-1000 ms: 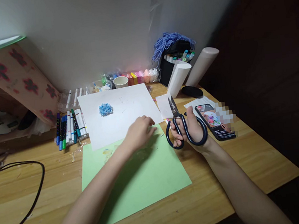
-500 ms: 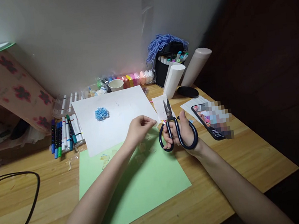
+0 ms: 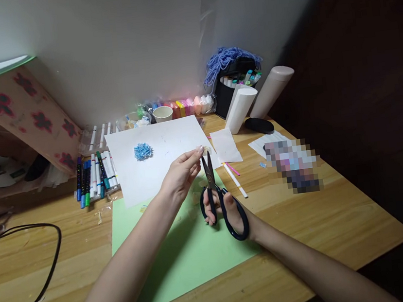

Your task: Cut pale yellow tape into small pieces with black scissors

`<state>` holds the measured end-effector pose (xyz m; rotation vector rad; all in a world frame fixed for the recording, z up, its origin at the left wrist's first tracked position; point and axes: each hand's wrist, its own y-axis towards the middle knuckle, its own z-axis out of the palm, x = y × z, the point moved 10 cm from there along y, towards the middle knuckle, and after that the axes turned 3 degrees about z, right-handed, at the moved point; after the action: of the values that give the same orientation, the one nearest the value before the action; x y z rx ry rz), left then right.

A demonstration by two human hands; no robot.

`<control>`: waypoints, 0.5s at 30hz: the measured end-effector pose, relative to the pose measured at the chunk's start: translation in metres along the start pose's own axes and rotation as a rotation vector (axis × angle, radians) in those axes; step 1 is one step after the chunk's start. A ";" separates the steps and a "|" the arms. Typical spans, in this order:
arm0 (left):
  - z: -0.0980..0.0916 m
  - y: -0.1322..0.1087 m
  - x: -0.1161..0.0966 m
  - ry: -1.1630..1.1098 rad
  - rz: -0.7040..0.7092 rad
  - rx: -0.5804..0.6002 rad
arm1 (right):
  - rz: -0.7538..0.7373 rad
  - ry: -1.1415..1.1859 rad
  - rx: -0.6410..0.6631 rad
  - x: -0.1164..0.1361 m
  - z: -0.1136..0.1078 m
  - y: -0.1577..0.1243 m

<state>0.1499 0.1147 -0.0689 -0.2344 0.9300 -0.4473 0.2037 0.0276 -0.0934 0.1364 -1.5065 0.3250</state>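
Between the thumb and fingertips of my left hand (image 3: 184, 171) is a small pale, yellowish scrap (image 3: 206, 150), partly hidden by the fingers. My right hand (image 3: 227, 211) is closed on scissors (image 3: 210, 181) with big black loop handles. Their dark blades point up, slightly parted, and the tips are close beside the scrap and my left fingertips. Below both hands lies a green sheet (image 3: 186, 265) with a few small cut bits. A white sheet (image 3: 132, 184) overlaps its far side and bears a pile of blue shreds (image 3: 143, 151).
Markers (image 3: 96, 176) lie at the left, near a black cable (image 3: 52, 233). A paper cup (image 3: 162, 113) and colourful clay packs (image 3: 185, 106) line the wall. At right are a white pen (image 3: 235, 181), a white cylinder (image 3: 242, 109), a pen holder (image 3: 224, 96) and a blurred phone (image 3: 291, 164).
The scissors in my right hand have moved left and down in view, their tips now beside my left fingertips. My left hand has turned slightly, showing the pale scrap. The view has shifted a little.
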 end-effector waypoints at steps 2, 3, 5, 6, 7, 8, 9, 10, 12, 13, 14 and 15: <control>0.005 -0.002 0.004 -0.012 -0.016 0.032 | 0.000 0.014 -0.015 -0.001 -0.003 0.002; 0.006 -0.003 0.006 -0.014 -0.021 0.042 | -0.004 0.018 -0.021 -0.002 -0.005 0.003; 0.008 -0.004 0.009 -0.018 -0.029 0.051 | -0.019 0.010 -0.031 -0.002 -0.007 0.003; 0.008 -0.004 0.010 -0.018 -0.033 0.052 | -0.029 0.002 -0.036 -0.001 -0.008 0.003; 0.008 -0.004 0.012 -0.020 -0.035 0.054 | -0.038 -0.009 -0.041 -0.001 -0.009 0.003; 0.009 -0.004 0.012 -0.022 -0.035 0.054 | -0.045 -0.020 -0.044 -0.001 -0.010 0.003; 0.009 -0.005 0.013 -0.023 -0.034 0.054 | -0.050 -0.030 -0.049 -0.001 -0.010 0.003; 0.010 -0.005 0.013 -0.023 -0.033 0.057 | -0.054 -0.040 -0.057 -0.001 -0.011 0.003; 0.011 -0.005 0.013 -0.018 -0.030 0.066 | -0.058 -0.057 -0.070 -0.002 -0.013 0.003; 0.012 -0.005 0.014 -0.017 -0.030 0.069 | -0.060 -0.066 -0.075 -0.003 -0.013 0.003; 0.012 -0.005 0.014 -0.016 -0.030 0.072 | -0.062 -0.074 -0.080 -0.003 -0.014 0.004; 0.013 -0.006 0.014 -0.015 -0.030 0.075 | -0.064 -0.082 -0.084 -0.004 -0.015 0.004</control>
<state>0.1660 0.1032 -0.0694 -0.1838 0.8943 -0.5067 0.2165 0.0352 -0.0988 0.1321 -1.5907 0.2058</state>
